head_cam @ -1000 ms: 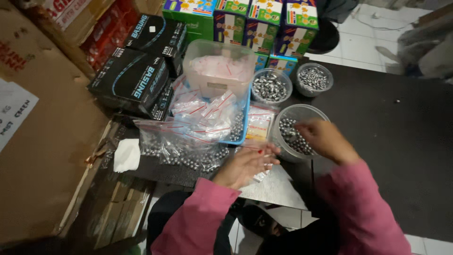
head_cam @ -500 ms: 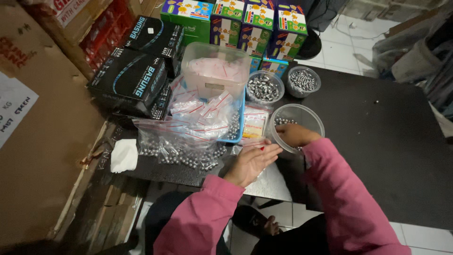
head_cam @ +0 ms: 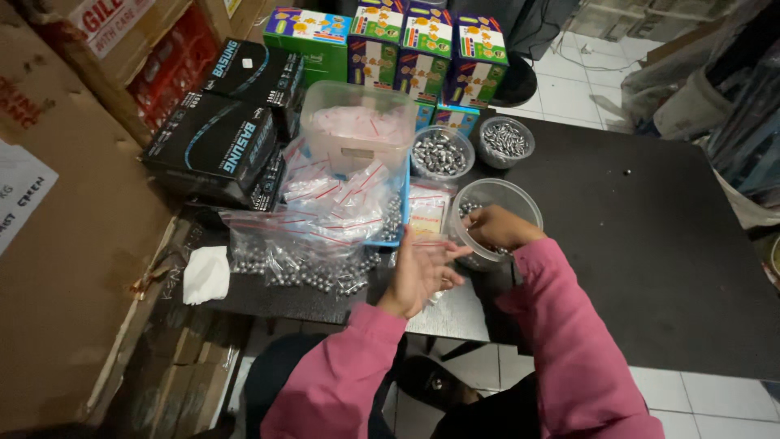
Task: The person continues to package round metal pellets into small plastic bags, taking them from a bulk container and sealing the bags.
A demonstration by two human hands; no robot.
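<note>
I see the clear plastic tub [head_cam: 497, 197] near the front middle of the black table [head_cam: 650, 268], with small metal pieces lying in its bottom. My right hand [head_cam: 497, 228] reaches into it over the near rim, fingers curled down among the pieces; whether they are pinched on anything I cannot tell. My left hand [head_cam: 422, 271] lies just left of the tub, palm turned up and fingers loosely spread, over some small clear zip bags [head_cam: 428, 213] on the table; I cannot tell whether it grips one. The two hands are close together but not touching.

Behind the tub I count two smaller round tubs [head_cam: 439, 152] of the same metal pieces, side by side and almost touching. To their left is one large clear lidded container [head_cam: 357, 134] of red-striped bags, sitting on a blue tray [head_cam: 399, 213] piled with more bags. Filled bags of metal pieces [head_cam: 301, 264] spread leftward from the tray to the front edge. One white crumpled tissue [head_cam: 205, 275] lies near the left corner. Two black cartons [head_cam: 219, 138] are stacked at far left, and four colourful boxes [head_cam: 390, 41] line the back edge. A tall cardboard box [head_cam: 65, 244] closes off the left side.

The right half of the table is open, with one stray piece on it.
</note>
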